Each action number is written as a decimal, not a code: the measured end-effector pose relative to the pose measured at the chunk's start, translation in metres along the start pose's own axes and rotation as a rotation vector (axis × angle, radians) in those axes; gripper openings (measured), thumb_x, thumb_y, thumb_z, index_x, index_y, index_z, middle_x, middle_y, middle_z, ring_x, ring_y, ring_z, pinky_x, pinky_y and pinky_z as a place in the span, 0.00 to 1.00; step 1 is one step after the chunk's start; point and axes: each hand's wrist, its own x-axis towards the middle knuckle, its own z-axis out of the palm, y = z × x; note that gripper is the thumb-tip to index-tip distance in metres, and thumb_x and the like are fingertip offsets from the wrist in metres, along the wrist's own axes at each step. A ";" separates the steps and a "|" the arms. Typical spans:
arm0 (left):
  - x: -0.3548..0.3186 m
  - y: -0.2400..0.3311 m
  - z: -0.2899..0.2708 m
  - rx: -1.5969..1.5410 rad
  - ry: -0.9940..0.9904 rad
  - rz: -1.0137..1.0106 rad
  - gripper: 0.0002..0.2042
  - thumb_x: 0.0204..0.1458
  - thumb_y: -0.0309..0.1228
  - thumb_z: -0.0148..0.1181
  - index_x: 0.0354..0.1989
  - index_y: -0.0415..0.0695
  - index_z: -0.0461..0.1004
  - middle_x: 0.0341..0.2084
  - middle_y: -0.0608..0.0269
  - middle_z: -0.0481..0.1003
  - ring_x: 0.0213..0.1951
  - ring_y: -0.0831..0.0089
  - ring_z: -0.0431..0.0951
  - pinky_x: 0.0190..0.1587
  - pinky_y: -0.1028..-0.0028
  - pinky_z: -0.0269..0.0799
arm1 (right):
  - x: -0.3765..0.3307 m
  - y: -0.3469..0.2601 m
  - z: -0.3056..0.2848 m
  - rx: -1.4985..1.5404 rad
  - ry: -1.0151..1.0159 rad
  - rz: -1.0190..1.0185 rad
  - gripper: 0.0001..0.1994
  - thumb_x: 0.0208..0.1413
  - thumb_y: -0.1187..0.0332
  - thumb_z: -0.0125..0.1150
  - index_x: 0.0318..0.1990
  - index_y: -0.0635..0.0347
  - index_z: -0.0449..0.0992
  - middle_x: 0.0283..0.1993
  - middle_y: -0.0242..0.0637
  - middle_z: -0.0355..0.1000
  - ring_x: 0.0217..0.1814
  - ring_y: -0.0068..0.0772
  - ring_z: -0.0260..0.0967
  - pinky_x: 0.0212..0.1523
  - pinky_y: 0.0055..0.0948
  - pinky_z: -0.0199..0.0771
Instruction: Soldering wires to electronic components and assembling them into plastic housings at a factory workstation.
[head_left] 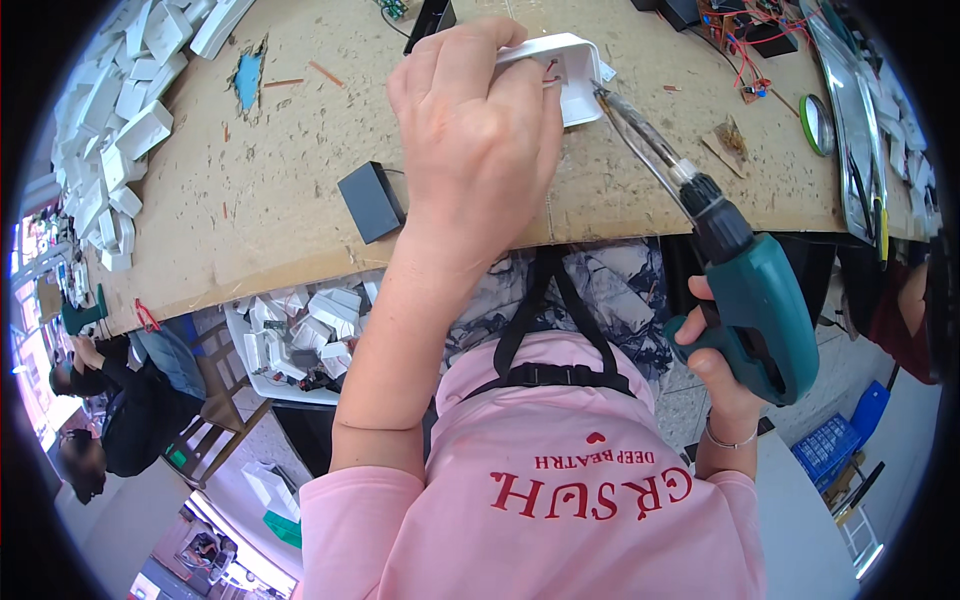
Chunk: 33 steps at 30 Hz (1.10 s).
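My left hand (475, 130) is closed around a small white plastic case (580, 90) above the bench. The case's hollow side is turned toward the right, and a bit of red wire shows inside. My right hand (715, 365) grips a green soldering gun (765, 300) by its handle, fingers wrapped about it. Its metal tip (605, 95) reaches up and left to the case's right edge; whether it touches cannot be told. Just left of my left wrist, a black box-shaped part (371, 201) lies on the bench.
White cases (130, 125) are heaped at the far left. A bin (240, 345) of white parts stands below the bench edge. Red-wired circuit boards (750, 40), a green tape roll (816, 125) and a metal tray (850, 150) are at the right. Another person (140, 410) sits at the left.
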 end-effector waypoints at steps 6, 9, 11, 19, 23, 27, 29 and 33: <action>-0.006 -0.001 -0.018 -0.032 -0.054 -0.066 0.17 0.36 0.27 0.62 0.37 0.38 0.69 0.39 0.53 0.69 0.40 0.58 0.69 0.42 0.62 0.62 | -0.003 0.003 -0.002 0.042 0.066 -0.091 0.29 0.40 0.65 0.71 0.49 0.70 0.68 0.43 0.42 0.71 0.33 0.25 0.68 0.35 0.22 0.69; -0.011 -0.007 -0.027 -0.057 -0.259 -0.216 0.23 0.38 0.29 0.63 0.44 0.36 0.64 0.36 0.48 0.67 0.40 0.53 0.69 0.39 0.64 0.67 | -0.002 0.005 0.000 0.003 0.122 -0.107 0.33 0.39 0.60 0.72 0.49 0.71 0.66 0.45 0.44 0.71 0.31 0.26 0.68 0.32 0.22 0.69; -0.012 -0.005 -0.021 -0.143 -0.197 -0.206 0.15 0.39 0.27 0.58 0.36 0.35 0.66 0.33 0.46 0.66 0.35 0.53 0.69 0.37 0.64 0.69 | -0.005 0.007 -0.002 -0.011 0.137 -0.203 0.32 0.42 0.60 0.70 0.50 0.74 0.64 0.45 0.46 0.70 0.30 0.26 0.68 0.30 0.22 0.69; -0.021 -0.030 -0.080 -0.733 -0.158 -0.698 0.17 0.37 0.27 0.55 0.38 0.32 0.68 0.34 0.43 0.68 0.33 0.55 0.73 0.38 0.66 0.70 | 0.000 0.012 -0.031 0.102 -0.104 -0.263 0.29 0.51 0.63 0.59 0.55 0.72 0.58 0.30 0.39 0.67 0.28 0.24 0.63 0.29 0.21 0.63; -0.061 -0.070 -0.165 -0.996 -0.120 -0.961 0.26 0.39 0.33 0.61 0.49 0.35 0.67 0.39 0.58 0.73 0.37 0.73 0.74 0.38 0.75 0.71 | 0.003 0.022 -0.030 0.232 -0.213 -0.314 0.28 0.53 0.65 0.57 0.57 0.71 0.54 0.53 0.53 0.62 0.32 0.27 0.63 0.30 0.23 0.65; -0.170 -0.132 -0.233 -1.416 0.204 -1.208 0.18 0.56 0.34 0.42 0.51 0.38 0.64 0.42 0.47 0.71 0.39 0.57 0.76 0.30 0.66 0.76 | 0.008 0.022 -0.009 0.214 -0.069 -0.342 0.29 0.50 0.65 0.61 0.54 0.72 0.56 0.51 0.56 0.62 0.28 0.29 0.66 0.23 0.21 0.68; -0.193 -0.130 -0.261 -0.954 0.050 -1.280 0.19 0.49 0.30 0.51 0.50 0.36 0.65 0.37 0.56 0.73 0.36 0.69 0.76 0.35 0.71 0.74 | 0.006 0.021 -0.002 0.245 -0.023 -0.327 0.30 0.49 0.65 0.63 0.55 0.70 0.56 0.50 0.55 0.63 0.27 0.29 0.67 0.22 0.21 0.68; -0.275 -0.165 -0.305 -0.676 -0.181 -1.564 0.23 0.41 0.29 0.60 0.48 0.34 0.67 0.38 0.60 0.73 0.38 0.75 0.74 0.40 0.78 0.68 | 0.005 0.016 -0.005 0.270 -0.030 -0.307 0.31 0.48 0.65 0.65 0.55 0.70 0.56 0.49 0.55 0.64 0.28 0.29 0.68 0.24 0.22 0.70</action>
